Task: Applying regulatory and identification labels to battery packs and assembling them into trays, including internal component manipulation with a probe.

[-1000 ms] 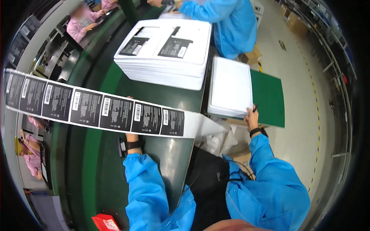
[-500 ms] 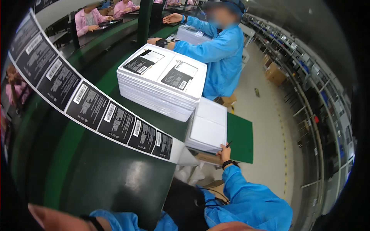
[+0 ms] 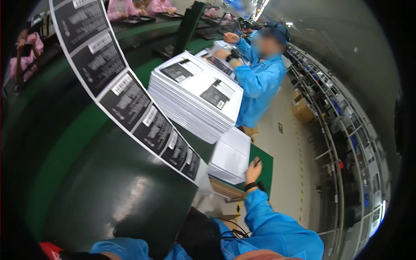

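Here, right sleeve: blue, rising from the lower edge and reaching forward, with a dark wristband at its end.
Right hand: just beside the right edge of the low white stack, above the green board; we cannot tell whether it touches the stack.
Right fingers: bent, grasping a slim dark object that slants upward.
Left sleeve: blue, partly visible along the lower edge; its hand lies outside our view, so we cannot tell its fingers' state.
Label strip: we see it curve from the upper left toward the near corner of the dark tabletop; black labels with pale print and white barcodes, white borders, a blank whitish tail.
Tall white stack: beyond the strip, many thin layers, black-and-white pieces on top.
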### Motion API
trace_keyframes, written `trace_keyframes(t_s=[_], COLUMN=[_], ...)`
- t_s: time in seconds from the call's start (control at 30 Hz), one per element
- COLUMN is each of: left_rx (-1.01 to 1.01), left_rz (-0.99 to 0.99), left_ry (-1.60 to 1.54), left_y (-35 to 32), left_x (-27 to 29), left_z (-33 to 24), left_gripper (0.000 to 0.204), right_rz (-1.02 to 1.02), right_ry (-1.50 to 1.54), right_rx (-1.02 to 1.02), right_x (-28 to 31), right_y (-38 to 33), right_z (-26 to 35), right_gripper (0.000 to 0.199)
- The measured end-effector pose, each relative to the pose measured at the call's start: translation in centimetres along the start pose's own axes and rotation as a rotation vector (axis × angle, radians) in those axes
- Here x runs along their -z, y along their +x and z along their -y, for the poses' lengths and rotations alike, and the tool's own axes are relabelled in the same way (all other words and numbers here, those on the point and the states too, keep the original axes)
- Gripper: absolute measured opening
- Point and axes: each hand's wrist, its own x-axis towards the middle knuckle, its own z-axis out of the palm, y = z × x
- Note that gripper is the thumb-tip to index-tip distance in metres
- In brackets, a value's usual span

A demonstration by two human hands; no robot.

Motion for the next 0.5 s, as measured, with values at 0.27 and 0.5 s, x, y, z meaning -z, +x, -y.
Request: trace_keyframes(t_s=[0.27,0.5], left_rx=[0.006,0.026], left_rz=[0.007,-0.01], left_ry=[0.032,0.055], left_y=[-0.1,-1.2], left_x=[0.4,1.3], left_z=[-1.1,-1.8], left_gripper=[0.035,0.035], right_rz=[0.554,0.711], right_ry=[0.073,-0.55], right_rx=[0.631,0.472], right_x=[-2.8,-4.1], right_y=[21.7,22.8], right_z=[31.2,37.6], right_gripper=[0.044,0.063])
